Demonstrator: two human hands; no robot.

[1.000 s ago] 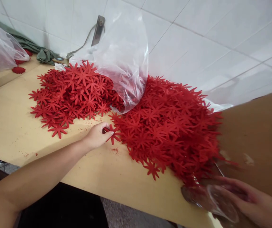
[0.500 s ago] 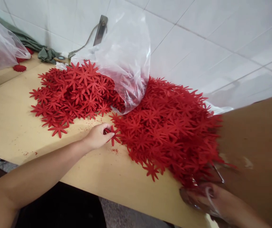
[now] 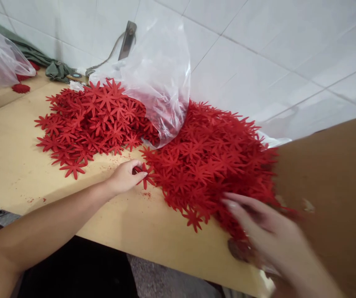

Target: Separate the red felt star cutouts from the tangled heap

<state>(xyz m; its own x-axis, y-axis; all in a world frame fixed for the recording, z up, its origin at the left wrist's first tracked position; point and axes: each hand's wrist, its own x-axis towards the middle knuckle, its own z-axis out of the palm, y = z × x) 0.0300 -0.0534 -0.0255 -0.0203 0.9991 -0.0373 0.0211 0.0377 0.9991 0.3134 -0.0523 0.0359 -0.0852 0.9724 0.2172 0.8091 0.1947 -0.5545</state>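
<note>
"Left hand (image 3: 123,178)?"
"Fingers gripping a red flower-shaped cutout (image 3: 146,176), inside the near edge of the pale yellow desk (image 3: 122,221)."
"Right hand (image 3: 269,229)?"
"Blurred, by the red cutout heap (image 3: 209,157); fingers, I can't tell."

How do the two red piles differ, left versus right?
The right pile looks larger than the left pile. The translucent plastic bag partly covers the left pile; the right pile lies mostly uncovered. The right pile is beside brown cardboard; the left pile is farther away. Both contain red flower-shaped pieces.
</note>
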